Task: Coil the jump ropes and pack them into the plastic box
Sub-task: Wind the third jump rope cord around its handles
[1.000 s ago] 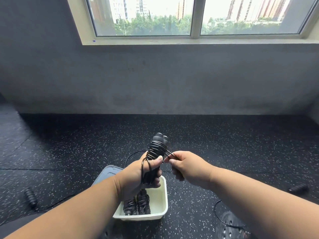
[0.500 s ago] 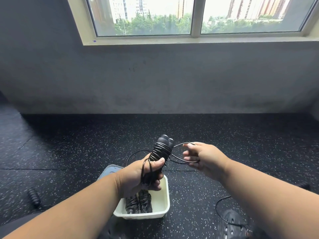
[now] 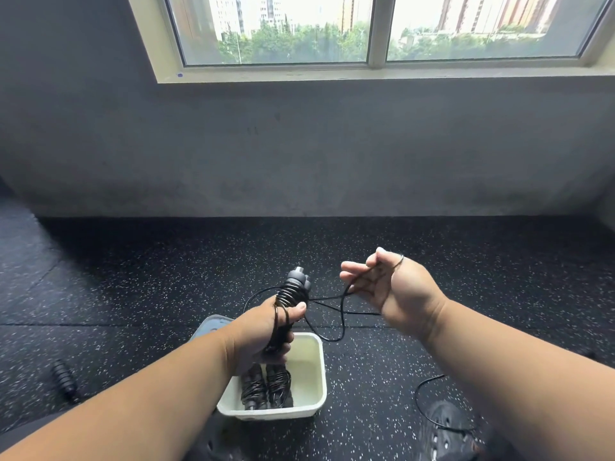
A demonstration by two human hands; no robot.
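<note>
My left hand [image 3: 263, 331] grips a pair of black jump-rope handles [image 3: 294, 287], held upright above the white plastic box [image 3: 316, 371], with thin black cord wound round them. My right hand [image 3: 389, 287] is raised to the right and holds a loop of that cord [image 3: 342, 311] in its curled fingers; the cord runs back to the handles and sags in a loop below. A coiled black jump rope [image 3: 266, 384] lies in the left part of the box.
A blue-grey lid [image 3: 211, 324] lies under the box's far left corner. Another black handle [image 3: 65, 379] lies on the speckled floor at the left. A loose cord [image 3: 429, 414] curls by my dark shoe [image 3: 446, 430] at the lower right. A grey wall stands ahead.
My right hand has drawn away from the handles, up and to the right, pulling out a loop of cord. My left hand has kept the handles over the box.
</note>
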